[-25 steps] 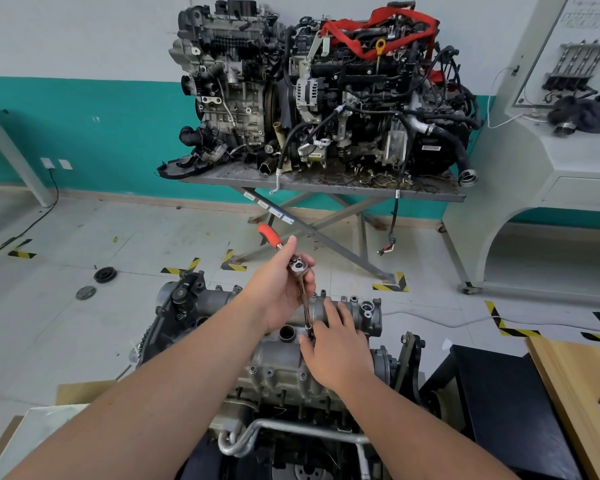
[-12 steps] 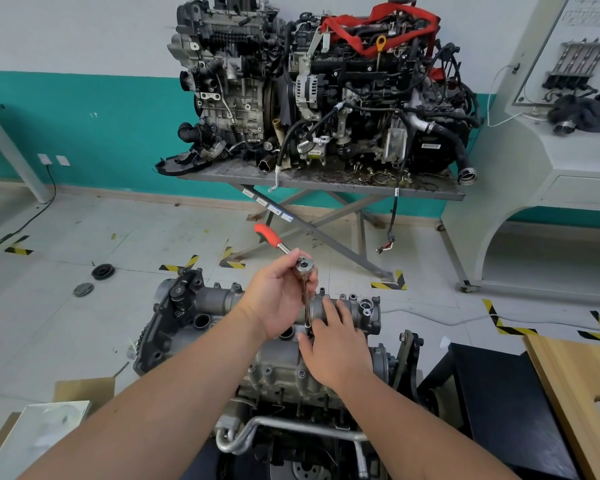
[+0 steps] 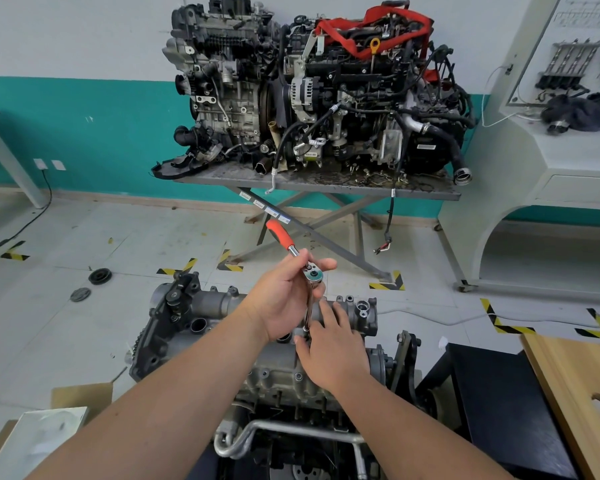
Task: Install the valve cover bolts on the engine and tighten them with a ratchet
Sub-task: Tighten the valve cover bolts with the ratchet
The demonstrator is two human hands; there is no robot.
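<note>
Tiled floor (image 3: 84, 220) — chrome, orange-handled ratchet (image 3: 293, 251)

an auto workshop: engines (image 3: 312, 91) on a steel stand (image 3: 326, 187).

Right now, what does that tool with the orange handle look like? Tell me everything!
The ratchet has an orange grip, a shiny metal shaft and a round head. A long shiny extension runs from the head down to the valve cover. The left hand grips it near the head; the right hand touches the extension's bottom end. The handle points up and away.
</note>
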